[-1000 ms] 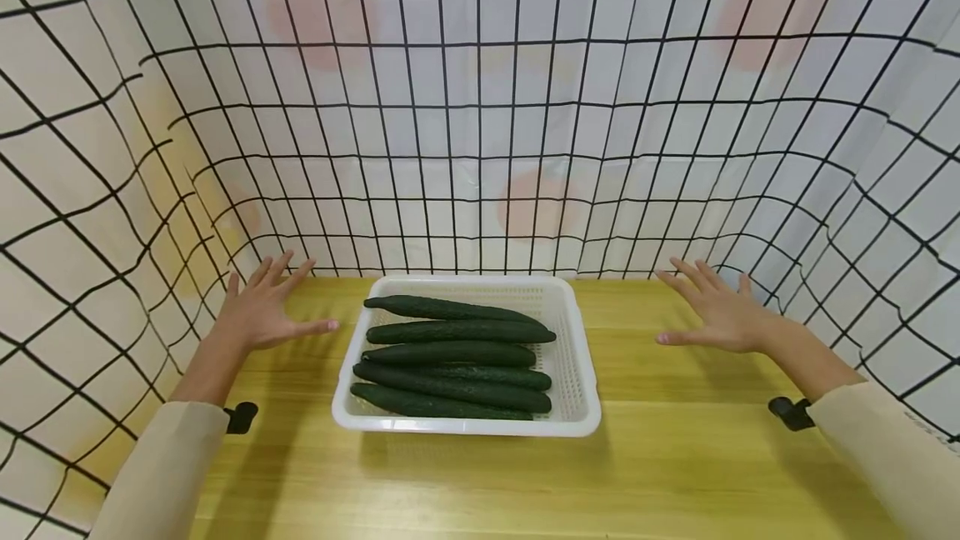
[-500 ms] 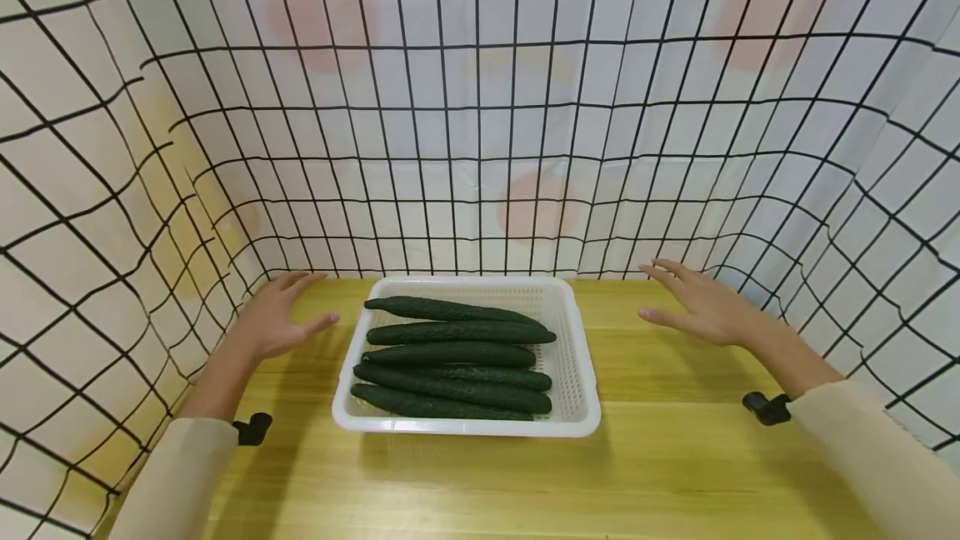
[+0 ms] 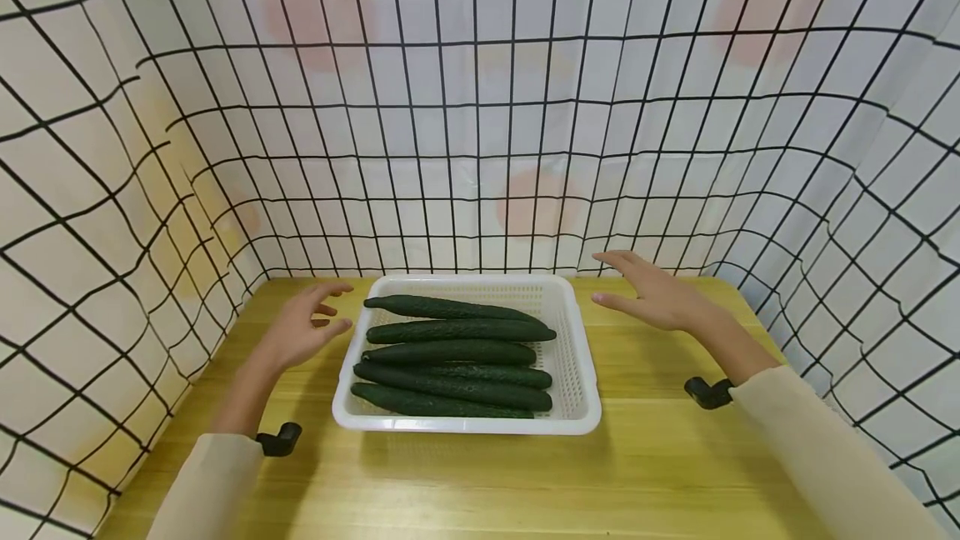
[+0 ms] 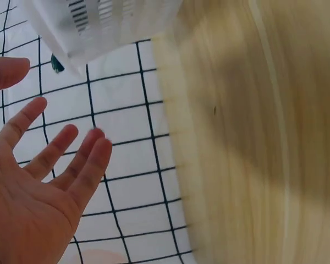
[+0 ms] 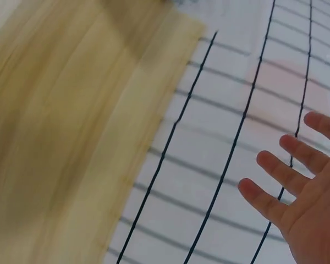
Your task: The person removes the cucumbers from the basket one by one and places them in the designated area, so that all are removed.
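Several dark green cucumbers [image 3: 457, 353] lie side by side in a white plastic basket [image 3: 576, 357] on the wooden table. My left hand [image 3: 300, 330] hovers just left of the basket, fingers loosely bent and nothing held. In the left wrist view its palm and spread fingers show below a corner of the basket [image 4: 60, 33], with a cucumber tip [image 4: 56, 63] poking into sight. To the right of the basket, my right hand [image 3: 660, 294] is held in the air with fingers extended and thumb apart, touching nothing. The right wrist view shows that hand's spread fingers [image 5: 267, 201].
Black wire grid [image 3: 480, 132] stands in front of white sheeting along the back and both sides of the table [image 3: 480, 482]. A small black clip-like piece is at each cuff, on the left [image 3: 279, 440] and the right [image 3: 708, 392].
Both hands have moved inward toward the basket, the right hand farther than the left. The left fingers have gone from widely spread to loosely bent. The basket and cucumbers have stayed put.
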A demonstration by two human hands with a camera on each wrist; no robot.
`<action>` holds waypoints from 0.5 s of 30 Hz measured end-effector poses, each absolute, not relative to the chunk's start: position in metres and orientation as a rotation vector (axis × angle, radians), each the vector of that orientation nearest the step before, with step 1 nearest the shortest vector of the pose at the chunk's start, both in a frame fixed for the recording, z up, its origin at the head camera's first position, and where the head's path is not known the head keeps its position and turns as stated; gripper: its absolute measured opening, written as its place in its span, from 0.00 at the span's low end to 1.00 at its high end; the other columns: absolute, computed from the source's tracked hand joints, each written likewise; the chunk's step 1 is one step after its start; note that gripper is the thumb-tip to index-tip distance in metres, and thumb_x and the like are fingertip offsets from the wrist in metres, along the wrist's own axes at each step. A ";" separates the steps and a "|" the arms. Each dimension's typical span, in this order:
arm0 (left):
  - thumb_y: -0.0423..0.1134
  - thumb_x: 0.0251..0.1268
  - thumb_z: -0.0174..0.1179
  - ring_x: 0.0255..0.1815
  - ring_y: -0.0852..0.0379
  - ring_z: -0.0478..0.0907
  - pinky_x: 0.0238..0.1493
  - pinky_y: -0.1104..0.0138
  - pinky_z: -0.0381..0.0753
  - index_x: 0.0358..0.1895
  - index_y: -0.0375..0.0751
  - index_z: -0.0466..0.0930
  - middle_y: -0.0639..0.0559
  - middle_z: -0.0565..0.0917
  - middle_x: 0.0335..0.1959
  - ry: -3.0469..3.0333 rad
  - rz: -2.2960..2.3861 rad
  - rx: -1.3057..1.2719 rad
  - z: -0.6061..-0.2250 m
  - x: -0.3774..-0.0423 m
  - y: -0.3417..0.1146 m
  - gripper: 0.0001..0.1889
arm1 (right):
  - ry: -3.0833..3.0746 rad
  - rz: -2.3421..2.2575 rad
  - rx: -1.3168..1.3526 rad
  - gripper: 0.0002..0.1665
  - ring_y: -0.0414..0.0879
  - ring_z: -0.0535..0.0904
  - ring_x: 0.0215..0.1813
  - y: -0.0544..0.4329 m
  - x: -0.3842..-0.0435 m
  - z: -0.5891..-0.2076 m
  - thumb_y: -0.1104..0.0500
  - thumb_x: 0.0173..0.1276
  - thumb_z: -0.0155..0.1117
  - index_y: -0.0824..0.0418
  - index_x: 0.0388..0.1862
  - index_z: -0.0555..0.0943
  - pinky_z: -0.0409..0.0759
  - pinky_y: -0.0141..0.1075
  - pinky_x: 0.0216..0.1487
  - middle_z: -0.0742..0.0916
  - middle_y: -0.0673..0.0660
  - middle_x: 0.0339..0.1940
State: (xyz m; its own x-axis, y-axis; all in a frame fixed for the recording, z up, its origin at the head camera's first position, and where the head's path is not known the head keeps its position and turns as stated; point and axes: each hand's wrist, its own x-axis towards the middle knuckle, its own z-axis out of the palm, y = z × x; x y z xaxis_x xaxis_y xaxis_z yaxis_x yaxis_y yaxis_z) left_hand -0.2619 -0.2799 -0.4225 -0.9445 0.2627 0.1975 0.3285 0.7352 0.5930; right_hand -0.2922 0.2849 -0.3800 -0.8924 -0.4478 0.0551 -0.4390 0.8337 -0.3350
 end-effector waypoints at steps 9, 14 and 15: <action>0.47 0.74 0.61 0.58 0.37 0.81 0.48 0.51 0.85 0.76 0.51 0.66 0.36 0.76 0.67 -2.869 -1.198 -0.414 -0.433 -0.259 -0.267 0.30 | 2.909 -0.660 -0.870 0.44 0.62 0.67 0.77 0.233 -0.295 -0.370 0.33 0.76 0.55 0.52 0.82 0.62 0.65 0.65 0.74 0.70 0.60 0.80; 0.47 0.74 0.61 0.55 0.40 0.83 0.43 0.58 0.85 0.80 0.52 0.64 0.35 0.78 0.64 -2.891 -1.237 -0.360 -0.439 -0.259 -0.259 0.33 | 2.841 -0.757 -0.937 0.42 0.59 0.70 0.74 0.207 -0.297 -0.372 0.34 0.76 0.56 0.51 0.81 0.63 0.70 0.62 0.71 0.73 0.58 0.77; 0.47 0.74 0.61 0.54 0.42 0.83 0.42 0.59 0.84 0.80 0.53 0.63 0.35 0.78 0.63 -2.888 -1.262 -0.346 -0.440 -0.259 -0.257 0.34 | 2.831 -0.768 -0.951 0.42 0.59 0.71 0.74 0.202 -0.297 -0.373 0.34 0.76 0.56 0.51 0.81 0.64 0.72 0.62 0.69 0.73 0.58 0.76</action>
